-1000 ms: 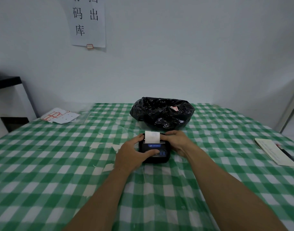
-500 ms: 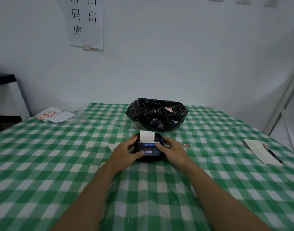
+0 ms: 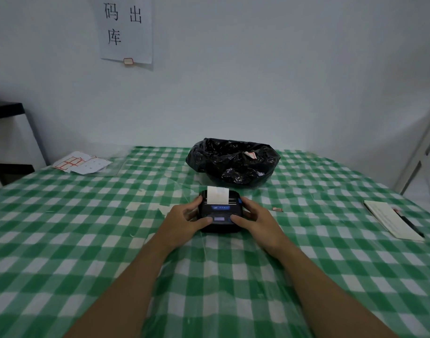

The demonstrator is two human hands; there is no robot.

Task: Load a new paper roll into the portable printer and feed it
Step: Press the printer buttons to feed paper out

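Note:
A small black portable printer (image 3: 220, 211) lies on the green checked tablecloth (image 3: 87, 228) in the middle of the table. Its lid is closed and a short white paper strip (image 3: 217, 195) stands up out of the slot at its far edge. My left hand (image 3: 183, 219) grips the printer's left side, with the thumb on its front panel. My right hand (image 3: 254, 219) grips the right side, its thumb also resting on the front panel by the small display.
A crumpled black plastic bag (image 3: 233, 163) with paper scraps sits just behind the printer. Label sheets (image 3: 81, 163) lie at the far left. A notepad (image 3: 389, 219) with a pen (image 3: 410, 224) lies at the right. A tiny scrap (image 3: 277, 209) lies right of my right hand.
My right hand slid from the printer's back right corner to its right side, thumb now on the front panel. The left hand keeps its grip. The camera view shifted slightly.

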